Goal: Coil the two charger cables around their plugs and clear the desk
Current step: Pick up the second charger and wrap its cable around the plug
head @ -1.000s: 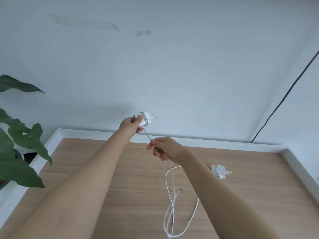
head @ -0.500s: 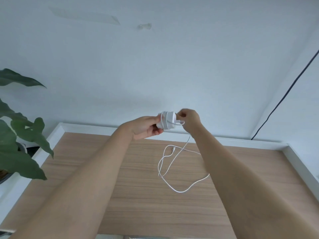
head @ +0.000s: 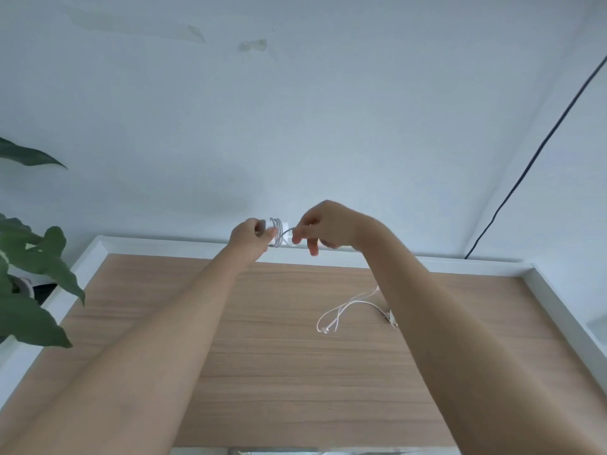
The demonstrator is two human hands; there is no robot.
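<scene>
My left hand (head: 251, 234) holds a white charger plug (head: 279, 234) in the air above the desk's far edge, with several turns of white cable wound around it. My right hand (head: 323, 229) pinches that cable right beside the plug. The loose end of the white cable (head: 341, 310) hangs down and lies in a loop on the wooden desk (head: 262, 323), its connector tip at the loop's near end. The second charger (head: 391, 318) with its cable coiled lies on the desk, mostly hidden behind my right forearm.
A green leafy plant (head: 29, 284) stands off the desk's left edge. A white raised rim (head: 558, 300) borders the desk at the back and sides. A black wire (head: 532, 159) runs up the wall at the right.
Another turn of cable has gone around the plug, and the loose loop on the desk has become shorter. My right hand stays close to the plug; the view has shifted slightly.
</scene>
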